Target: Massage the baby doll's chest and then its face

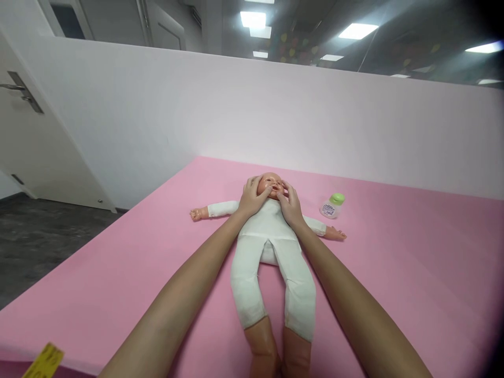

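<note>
A baby doll (271, 231) in a white bodysuit lies on its back on a pink padded mat (394, 273), legs toward the person and arms spread out to either side. Both hands rest on the doll's head: the left hand (252, 197) cups the cheek on its side with fingers loosely curled, and the right hand (290, 203) lies against the opposite cheek with fingers extended, thumb near the mouth. Neither hand is clenched; they press or stroke rather than grip. Risks noted: the head is held only by light contact from two sides, so uneven pressure could roll it sideways or shift the whole doll across the smooth mat. The thumbs sit close to the eyes and mouth, where a slip would drag across the painted face. A small bottle with a green cap (332, 206) stands just beyond the right hand, near the doll's outstretched arm; a wide sweep of that hand or forearm could tip it over.
</note>
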Demonstrator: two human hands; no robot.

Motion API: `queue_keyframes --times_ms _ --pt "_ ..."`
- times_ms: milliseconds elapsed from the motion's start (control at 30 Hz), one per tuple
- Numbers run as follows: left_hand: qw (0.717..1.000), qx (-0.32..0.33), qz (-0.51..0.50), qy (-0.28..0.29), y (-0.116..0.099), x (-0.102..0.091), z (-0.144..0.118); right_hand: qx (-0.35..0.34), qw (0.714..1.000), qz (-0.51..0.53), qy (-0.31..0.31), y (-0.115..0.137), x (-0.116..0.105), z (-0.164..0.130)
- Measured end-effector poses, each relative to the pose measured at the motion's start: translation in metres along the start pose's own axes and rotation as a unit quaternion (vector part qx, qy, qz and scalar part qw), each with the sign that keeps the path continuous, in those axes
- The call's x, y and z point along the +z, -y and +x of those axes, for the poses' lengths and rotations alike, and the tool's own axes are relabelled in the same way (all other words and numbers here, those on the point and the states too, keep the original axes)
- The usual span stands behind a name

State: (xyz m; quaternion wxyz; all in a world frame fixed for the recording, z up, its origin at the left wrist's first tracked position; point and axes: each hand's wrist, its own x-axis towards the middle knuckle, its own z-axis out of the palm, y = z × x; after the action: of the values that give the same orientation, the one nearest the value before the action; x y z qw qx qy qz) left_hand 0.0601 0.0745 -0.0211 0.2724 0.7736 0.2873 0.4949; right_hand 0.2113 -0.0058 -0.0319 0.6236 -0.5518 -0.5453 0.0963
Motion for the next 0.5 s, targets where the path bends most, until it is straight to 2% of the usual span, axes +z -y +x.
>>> queue_keyframes --times_ms 500 --pt "1.0 0.0 -0.003 0.004 -0.0045 -0.0016 -0.0007 -0.006 1.0 0.011 0.004 0.0005 -0.0001 -0.0005"
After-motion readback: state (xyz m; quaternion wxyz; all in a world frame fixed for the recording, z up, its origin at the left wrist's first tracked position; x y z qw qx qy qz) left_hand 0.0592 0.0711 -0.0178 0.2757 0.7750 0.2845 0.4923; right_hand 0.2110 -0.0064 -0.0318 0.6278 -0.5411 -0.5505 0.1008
